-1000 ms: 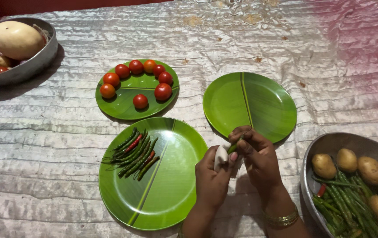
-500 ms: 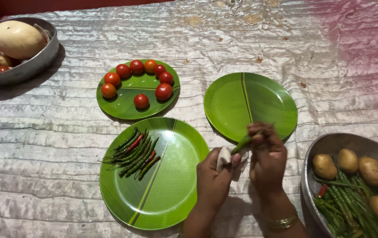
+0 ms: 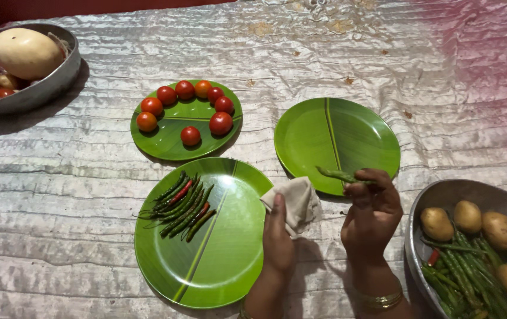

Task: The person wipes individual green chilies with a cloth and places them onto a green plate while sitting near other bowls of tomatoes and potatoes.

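Cloth (image 3: 293, 202) stays bunched in my left hand (image 3: 278, 233) by the chilli plate (image 3: 218, 260) while my right hand (image 3: 371, 212) pinches one green chilli (image 3: 339, 175) over the empty plate's (image 3: 348, 127) near rim; best gripped lightly by its stalk end.

Slim green chilli (image 3: 337, 174) held level, crumpled beige cloth (image 3: 295, 204) beside it

Dim warm light, sharp focus
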